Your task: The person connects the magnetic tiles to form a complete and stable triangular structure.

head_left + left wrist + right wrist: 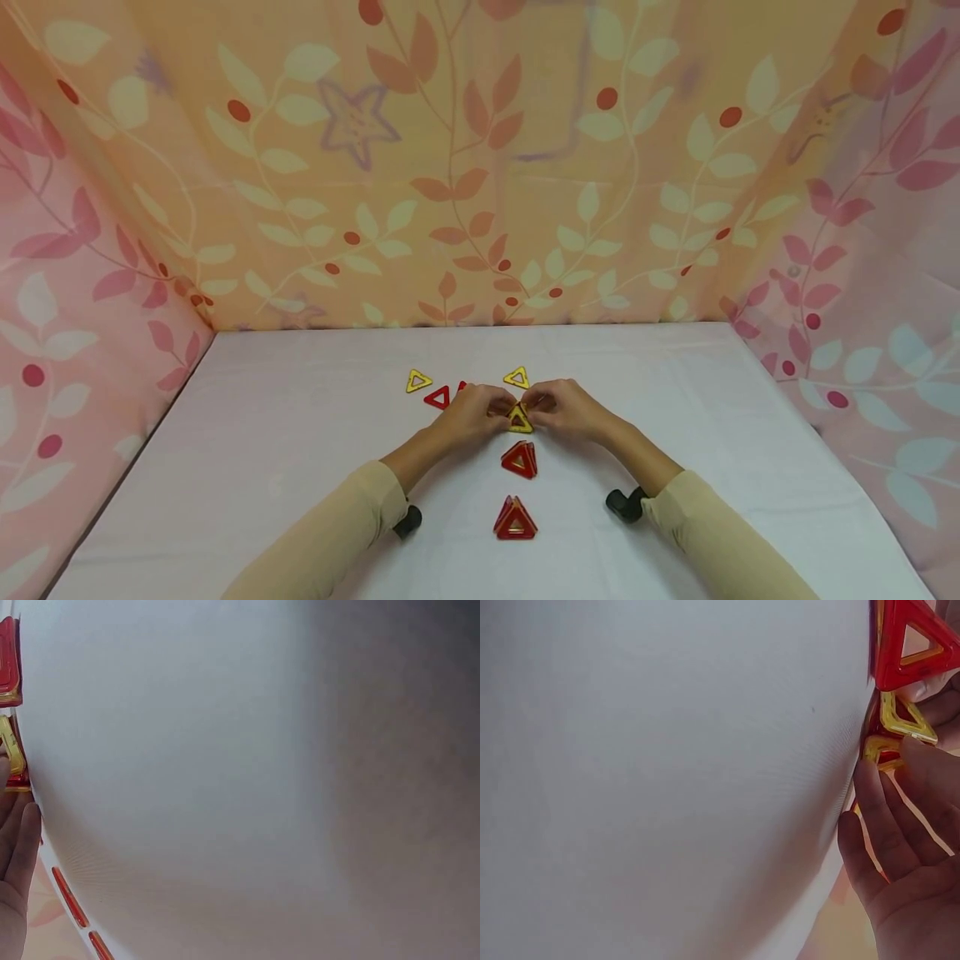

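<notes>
Between both hands stands a small pyramid of yellow and red magnetic triangle tiles [520,419]. My left hand [478,411] pinches its left side, and my right hand [568,408] pinches its right side. Close up in the right wrist view, a yellow tile [907,720] leans on the shape, with the right hand's fingers [889,825] at its near edge. At the left border of the left wrist view, the left hand [16,855] shows only in part beside a yellow tile [13,746]. The fingertips' exact contact is partly hidden.
Two red pyramids, one nearer the hands [519,459] and one closer to the front [515,520], stand on the white table [300,433]. Flat yellow tiles lie beyond the hands at left [417,381] and right [517,377]. A red tile [438,398] lies by the left hand.
</notes>
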Demonstrator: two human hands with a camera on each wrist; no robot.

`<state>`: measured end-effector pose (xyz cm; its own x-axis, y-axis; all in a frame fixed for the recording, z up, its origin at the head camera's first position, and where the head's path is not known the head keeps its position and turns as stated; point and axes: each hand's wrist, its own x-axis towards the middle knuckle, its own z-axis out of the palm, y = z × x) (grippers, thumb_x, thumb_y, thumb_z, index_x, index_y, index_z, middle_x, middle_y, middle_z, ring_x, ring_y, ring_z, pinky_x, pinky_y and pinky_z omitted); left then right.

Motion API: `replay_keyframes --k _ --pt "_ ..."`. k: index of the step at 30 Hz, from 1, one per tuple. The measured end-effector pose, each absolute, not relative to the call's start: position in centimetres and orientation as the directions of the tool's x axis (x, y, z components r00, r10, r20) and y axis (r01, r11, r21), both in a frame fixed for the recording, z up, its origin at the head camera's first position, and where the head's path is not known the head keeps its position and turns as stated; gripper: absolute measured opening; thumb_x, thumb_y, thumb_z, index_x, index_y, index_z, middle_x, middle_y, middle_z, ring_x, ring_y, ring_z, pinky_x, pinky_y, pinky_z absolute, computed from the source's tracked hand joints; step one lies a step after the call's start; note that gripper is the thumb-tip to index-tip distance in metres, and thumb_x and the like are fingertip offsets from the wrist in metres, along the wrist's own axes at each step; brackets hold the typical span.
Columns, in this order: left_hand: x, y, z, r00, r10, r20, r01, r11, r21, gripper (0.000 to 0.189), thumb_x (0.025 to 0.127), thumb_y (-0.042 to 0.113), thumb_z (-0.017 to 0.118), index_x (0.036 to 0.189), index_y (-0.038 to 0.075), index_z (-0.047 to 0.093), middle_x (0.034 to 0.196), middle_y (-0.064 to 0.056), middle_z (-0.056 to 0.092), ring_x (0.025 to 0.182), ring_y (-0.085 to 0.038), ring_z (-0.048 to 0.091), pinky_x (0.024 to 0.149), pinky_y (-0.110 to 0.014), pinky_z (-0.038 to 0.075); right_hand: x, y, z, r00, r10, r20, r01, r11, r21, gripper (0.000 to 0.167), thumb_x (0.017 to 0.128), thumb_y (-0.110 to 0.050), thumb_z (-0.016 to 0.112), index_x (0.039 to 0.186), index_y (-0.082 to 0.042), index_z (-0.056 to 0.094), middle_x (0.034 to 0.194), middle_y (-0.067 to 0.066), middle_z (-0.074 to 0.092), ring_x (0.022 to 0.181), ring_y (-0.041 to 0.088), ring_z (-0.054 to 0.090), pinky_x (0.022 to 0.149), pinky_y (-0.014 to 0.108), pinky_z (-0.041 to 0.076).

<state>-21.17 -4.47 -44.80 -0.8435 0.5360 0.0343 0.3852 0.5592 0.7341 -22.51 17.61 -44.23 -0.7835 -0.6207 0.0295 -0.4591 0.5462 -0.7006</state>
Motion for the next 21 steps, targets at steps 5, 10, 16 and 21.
replay_keyframes --k 5,10,16,21 --pt "-21.0 -4.6 -44.7 -0.844 0.535 0.027 0.382 0.566 0.731 0.03 0.087 0.008 0.076 0.116 0.006 0.071 0.108 -0.001 0.073 0.096 -0.008 0.067 0.09 -0.025 0.053 -22.4 17.5 -44.3 -0.778 -0.627 0.031 -0.463 0.539 -0.704 0.019 0.09 -0.004 0.071 0.109 -0.004 0.07 0.102 0.003 0.071 0.091 0.012 0.068 0.081 0.025 0.055" --pt "-20.9 -4.8 -44.7 -0.842 0.538 0.026 0.389 0.573 0.721 0.03 0.086 0.01 0.078 0.115 0.007 0.071 0.106 0.0 0.073 0.094 -0.008 0.067 0.088 -0.024 0.053 -22.1 17.3 -44.2 -0.774 -0.633 0.03 -0.463 0.533 -0.708 0.018 0.091 -0.004 0.07 0.109 -0.004 0.07 0.102 0.002 0.071 0.09 0.011 0.067 0.082 0.025 0.055" --pt "-20.8 -5.1 -44.6 -0.836 0.546 0.052 0.421 0.577 0.701 0.031 0.085 0.009 0.079 0.114 0.006 0.071 0.104 -0.003 0.073 0.092 -0.011 0.069 0.086 -0.025 0.054 -21.9 17.0 -44.0 -0.759 -0.65 0.034 -0.483 0.527 -0.699 0.02 0.091 -0.005 0.069 0.112 -0.002 0.07 0.103 0.003 0.073 0.095 0.011 0.068 0.085 0.027 0.054" --pt "-20.5 -5.6 -44.6 -0.839 0.541 0.061 0.423 0.577 0.698 0.03 0.085 0.009 0.079 0.114 0.006 0.07 0.105 -0.003 0.073 0.094 -0.013 0.069 0.086 -0.028 0.055 -21.6 16.8 -43.9 -0.755 -0.656 0.01 -0.469 0.528 -0.709 0.024 0.093 -0.005 0.068 0.116 -0.001 0.07 0.106 0.004 0.072 0.095 0.012 0.068 0.085 0.026 0.054"
